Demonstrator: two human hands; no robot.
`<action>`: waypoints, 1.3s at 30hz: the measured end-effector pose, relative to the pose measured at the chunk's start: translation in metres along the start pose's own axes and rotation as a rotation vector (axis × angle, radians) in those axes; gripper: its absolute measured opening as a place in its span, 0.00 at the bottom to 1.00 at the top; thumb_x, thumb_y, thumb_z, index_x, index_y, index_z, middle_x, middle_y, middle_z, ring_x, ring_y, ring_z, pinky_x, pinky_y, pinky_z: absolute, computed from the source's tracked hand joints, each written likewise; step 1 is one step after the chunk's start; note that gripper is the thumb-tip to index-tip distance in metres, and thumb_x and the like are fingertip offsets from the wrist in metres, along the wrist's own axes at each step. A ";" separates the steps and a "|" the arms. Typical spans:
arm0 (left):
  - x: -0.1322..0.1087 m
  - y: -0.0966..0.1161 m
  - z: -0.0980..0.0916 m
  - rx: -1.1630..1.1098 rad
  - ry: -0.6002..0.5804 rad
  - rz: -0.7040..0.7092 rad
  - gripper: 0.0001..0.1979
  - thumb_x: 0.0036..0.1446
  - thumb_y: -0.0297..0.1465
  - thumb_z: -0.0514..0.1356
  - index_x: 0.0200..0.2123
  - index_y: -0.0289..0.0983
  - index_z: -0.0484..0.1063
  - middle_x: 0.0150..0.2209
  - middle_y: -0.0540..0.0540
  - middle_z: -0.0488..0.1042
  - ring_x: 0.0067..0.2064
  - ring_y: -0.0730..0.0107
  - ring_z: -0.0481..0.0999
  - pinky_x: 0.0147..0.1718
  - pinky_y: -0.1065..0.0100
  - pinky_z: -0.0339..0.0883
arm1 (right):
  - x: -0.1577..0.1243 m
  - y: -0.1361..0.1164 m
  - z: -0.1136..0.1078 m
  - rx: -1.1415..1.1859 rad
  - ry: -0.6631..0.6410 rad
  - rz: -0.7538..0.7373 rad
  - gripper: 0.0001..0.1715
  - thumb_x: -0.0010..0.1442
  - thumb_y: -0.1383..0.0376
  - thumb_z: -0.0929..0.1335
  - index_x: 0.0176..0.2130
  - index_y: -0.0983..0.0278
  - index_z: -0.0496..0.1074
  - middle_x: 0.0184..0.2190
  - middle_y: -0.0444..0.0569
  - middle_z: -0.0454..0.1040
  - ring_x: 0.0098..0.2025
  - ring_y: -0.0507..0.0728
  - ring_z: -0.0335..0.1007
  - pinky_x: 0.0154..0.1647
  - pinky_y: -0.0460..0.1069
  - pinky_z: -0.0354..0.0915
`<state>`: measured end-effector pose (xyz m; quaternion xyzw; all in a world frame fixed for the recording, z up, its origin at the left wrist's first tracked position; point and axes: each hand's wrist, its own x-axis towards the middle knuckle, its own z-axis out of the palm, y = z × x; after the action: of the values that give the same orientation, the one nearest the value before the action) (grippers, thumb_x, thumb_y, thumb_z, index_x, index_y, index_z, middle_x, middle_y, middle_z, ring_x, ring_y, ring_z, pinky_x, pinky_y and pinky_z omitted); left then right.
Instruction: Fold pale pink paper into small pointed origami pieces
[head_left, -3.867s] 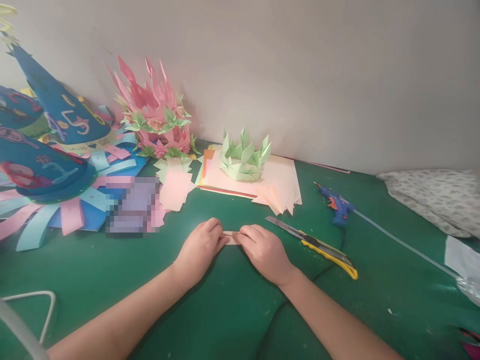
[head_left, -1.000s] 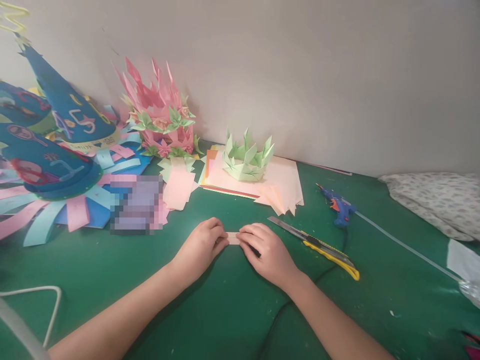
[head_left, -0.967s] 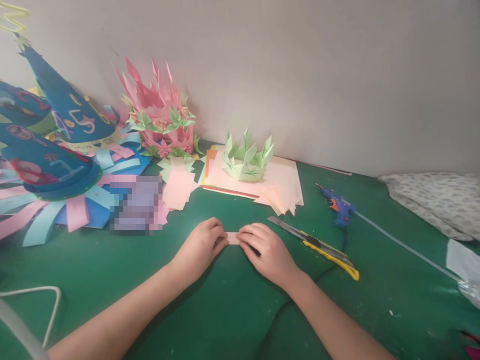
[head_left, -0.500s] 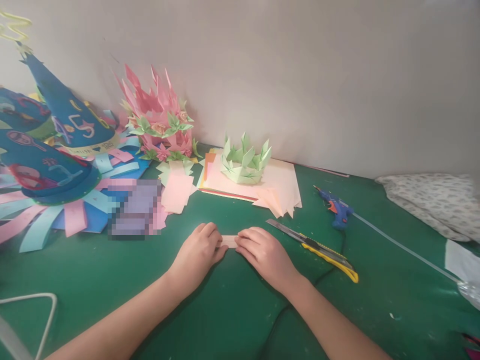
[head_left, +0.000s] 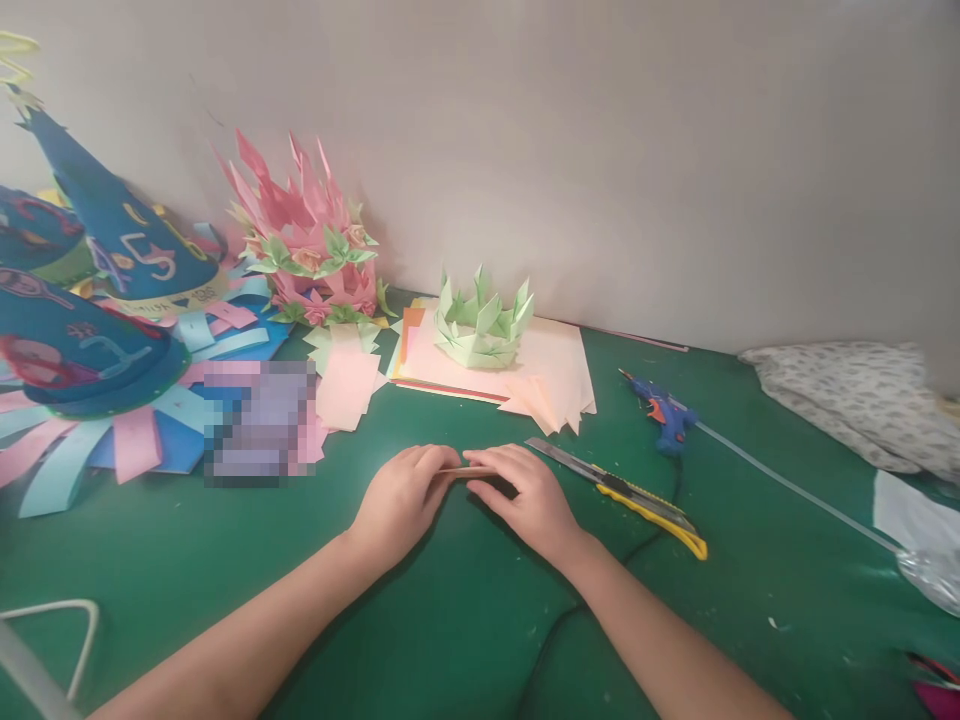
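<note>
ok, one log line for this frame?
left hand: pinches paper strip | right hand: pinches other end | nearby: utility knife right of right hand | surface: green mat

You have two grips over the bench [head_left: 450,620]: your left grip [head_left: 401,495] and your right grip [head_left: 525,495]. You count one folded paper strip [head_left: 469,470], one utility knife [head_left: 622,490] and one blue glue gun [head_left: 664,415]. There are two folded paper crowns, one pink crown [head_left: 307,240] and one green crown [head_left: 480,325]. You count three blue cone hats [head_left: 127,230], one of them partly cut off by the frame edge. There is one stack of paper sheets [head_left: 555,360] and one patterned cloth [head_left: 847,395].
</note>
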<state>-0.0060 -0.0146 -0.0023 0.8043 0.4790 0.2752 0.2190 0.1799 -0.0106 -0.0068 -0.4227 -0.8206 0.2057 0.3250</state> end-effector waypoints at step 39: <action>0.011 0.032 0.007 -1.082 -0.098 -0.624 0.15 0.53 0.42 0.56 0.27 0.35 0.63 0.25 0.50 0.71 0.27 0.75 0.71 0.26 0.74 0.65 | 0.000 -0.005 0.006 0.538 0.096 0.279 0.05 0.57 0.65 0.64 0.36 0.63 0.67 0.32 0.45 0.69 0.28 0.50 0.67 0.28 0.45 0.66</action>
<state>0.0240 -0.0197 0.0151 0.4132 0.4736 0.3648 0.6869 0.1728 -0.0132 -0.0083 -0.4393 -0.6545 0.4380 0.4323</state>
